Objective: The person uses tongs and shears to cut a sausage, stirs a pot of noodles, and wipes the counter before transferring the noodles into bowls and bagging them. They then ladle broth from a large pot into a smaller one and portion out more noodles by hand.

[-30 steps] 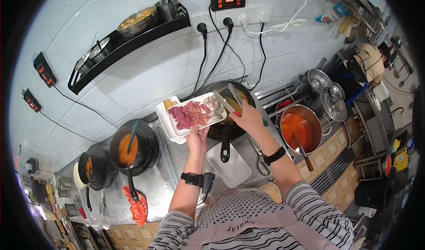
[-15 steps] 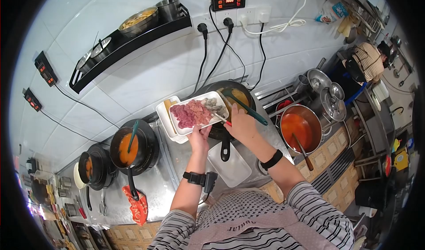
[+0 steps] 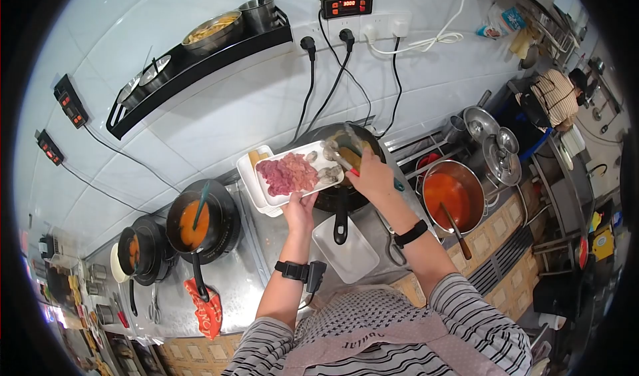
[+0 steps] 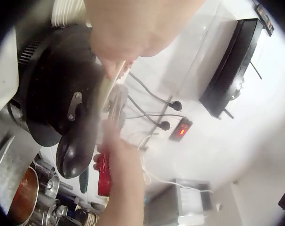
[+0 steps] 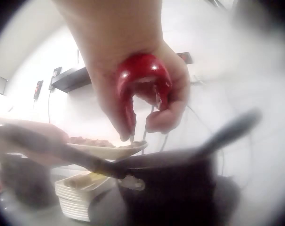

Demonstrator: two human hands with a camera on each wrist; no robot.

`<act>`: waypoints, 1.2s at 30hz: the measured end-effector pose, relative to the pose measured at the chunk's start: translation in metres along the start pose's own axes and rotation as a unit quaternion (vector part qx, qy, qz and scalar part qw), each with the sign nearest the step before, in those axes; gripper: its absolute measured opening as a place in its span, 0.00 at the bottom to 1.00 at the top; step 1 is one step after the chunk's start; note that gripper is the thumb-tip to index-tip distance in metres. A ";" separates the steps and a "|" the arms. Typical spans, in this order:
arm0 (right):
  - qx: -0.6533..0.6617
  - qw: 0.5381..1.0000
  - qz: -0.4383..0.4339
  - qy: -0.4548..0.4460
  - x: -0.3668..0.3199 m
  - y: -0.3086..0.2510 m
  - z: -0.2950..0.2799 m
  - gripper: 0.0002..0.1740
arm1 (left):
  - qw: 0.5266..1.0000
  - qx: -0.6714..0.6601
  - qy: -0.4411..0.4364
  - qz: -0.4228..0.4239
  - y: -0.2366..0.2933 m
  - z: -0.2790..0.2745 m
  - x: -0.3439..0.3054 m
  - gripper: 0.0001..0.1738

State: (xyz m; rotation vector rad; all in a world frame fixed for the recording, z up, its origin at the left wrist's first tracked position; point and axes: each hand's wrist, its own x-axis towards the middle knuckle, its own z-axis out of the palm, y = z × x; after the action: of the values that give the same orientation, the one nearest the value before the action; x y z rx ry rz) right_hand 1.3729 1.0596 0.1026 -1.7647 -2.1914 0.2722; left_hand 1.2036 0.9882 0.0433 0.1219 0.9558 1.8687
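Plate [image 3: 319,187] of meat: your left hand [image 3: 299,211] pinches its near rim beside the pan [image 3: 331,200] while your right hand [image 3: 371,176] squeezes tongs [image 3: 339,155] at the far-right shellfish. Scraping looks underway. Next, probably, sweep the meat right into the pan.

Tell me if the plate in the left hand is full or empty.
Full: red meat and grey seafood cover the plate, held at the black pan.
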 end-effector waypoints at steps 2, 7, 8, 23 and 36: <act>0.004 0.999 -0.038 -0.007 0.001 -0.008 0.008 0.44 | 1.000 0.002 0.009 -0.007 -0.003 -0.001 0.003 0.26; -0.015 1.000 -0.008 -0.013 0.002 -0.004 0.006 0.44 | 1.000 -0.010 -0.001 -0.004 -0.003 -0.008 0.011 0.25; -0.021 1.000 0.003 -0.011 0.002 0.000 0.000 0.44 | 1.000 -0.011 0.004 -0.001 -0.001 -0.007 0.010 0.25; -0.062 0.991 -0.052 -0.110 -0.011 -0.008 -0.033 0.41 | 1.000 -0.003 0.013 0.025 0.005 -0.001 0.010 0.28; 0.357 0.934 0.014 -0.022 -0.073 0.051 -0.039 0.32 | 0.987 0.130 -0.057 -0.071 0.064 -0.094 -0.039 0.26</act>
State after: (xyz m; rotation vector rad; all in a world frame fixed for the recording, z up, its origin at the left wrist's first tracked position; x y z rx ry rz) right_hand 1.4473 0.9983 0.1127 -1.3687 -1.7511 0.9797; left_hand 1.1327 0.8919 0.0337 0.3075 1.0959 1.5844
